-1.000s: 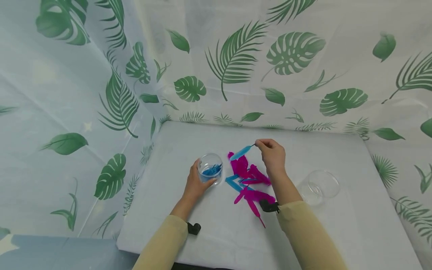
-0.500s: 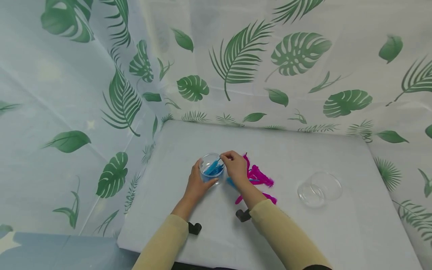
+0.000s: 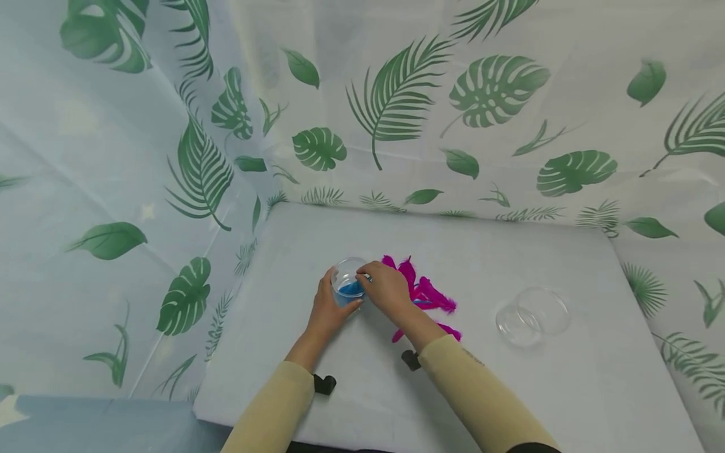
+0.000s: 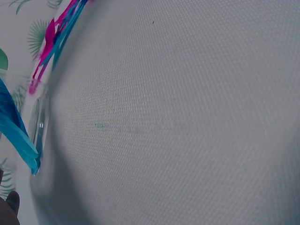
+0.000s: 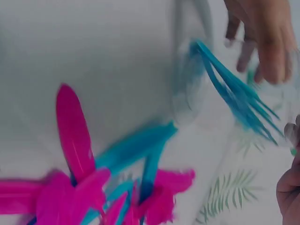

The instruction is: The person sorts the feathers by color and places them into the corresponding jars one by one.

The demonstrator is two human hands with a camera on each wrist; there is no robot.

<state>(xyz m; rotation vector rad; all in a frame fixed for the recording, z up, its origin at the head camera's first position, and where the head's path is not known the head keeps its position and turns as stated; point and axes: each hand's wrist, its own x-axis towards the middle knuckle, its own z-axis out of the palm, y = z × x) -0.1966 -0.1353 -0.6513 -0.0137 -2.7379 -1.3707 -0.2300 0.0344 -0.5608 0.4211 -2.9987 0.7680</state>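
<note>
My left hand [image 3: 330,307] grips a clear plastic cup [image 3: 340,275] round its left side, thumb across the near wall. Inside the cup, several blue feathers [image 3: 351,289] rest with quills pointing up, also visible as blue feathers [image 5: 234,93] in the right wrist view. Over the cup's rim, my right hand [image 3: 391,291] has thumb and forefinger pinched together at a blue feather's quill. Just right of the cup lies a loose pile of magenta feathers [image 3: 435,296] with blue feathers [image 5: 136,150] among them, partly hidden under my right forearm.
A second clear cup [image 3: 520,327] stands on the right of the white-covered table [image 3: 595,377]. Leaf-printed sheets [image 3: 396,157] rise behind and to the left of the table.
My right hand has carried a blue feather left from above the pile into the cup and lowered its fingers at the rim. The left hand keeps its hold on the cup.
</note>
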